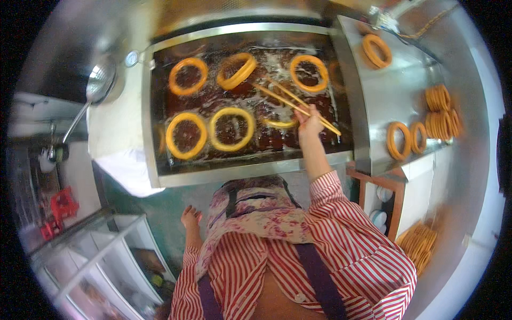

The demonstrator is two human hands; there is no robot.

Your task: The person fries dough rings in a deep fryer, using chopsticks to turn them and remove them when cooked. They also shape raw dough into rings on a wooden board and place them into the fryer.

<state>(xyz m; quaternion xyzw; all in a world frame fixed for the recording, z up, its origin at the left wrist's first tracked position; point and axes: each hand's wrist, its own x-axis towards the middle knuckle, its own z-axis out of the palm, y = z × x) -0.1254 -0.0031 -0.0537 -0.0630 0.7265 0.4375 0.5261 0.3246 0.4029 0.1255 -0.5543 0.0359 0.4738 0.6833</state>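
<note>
My right hand [310, 121] grips a pair of long wooden chopsticks [286, 99] over the hot oil of a rectangular metal fryer [256, 170]. The chopstick tips are apart, close to a tilted dough ring [237, 73] at the back middle. More rings float around it: a browned ring [173, 76] at back left, another browned ring [326, 74] at back right, a golden ring [171, 135] at front left and a paler ring [213, 130] beside that. Another pale ring [280, 124] is partly hidden near my right hand. My left hand [192, 217] hangs empty beside the apron, fingers loosely apart.
On the metal tray [378, 96] at right lie fried rings [399, 141], some stacked. More fried rings [418, 246] are piled low at right. A strainer ladle [101, 83] and a round dial [131, 58] are left of the fryer. Shelving [100, 256] stands at lower left.
</note>
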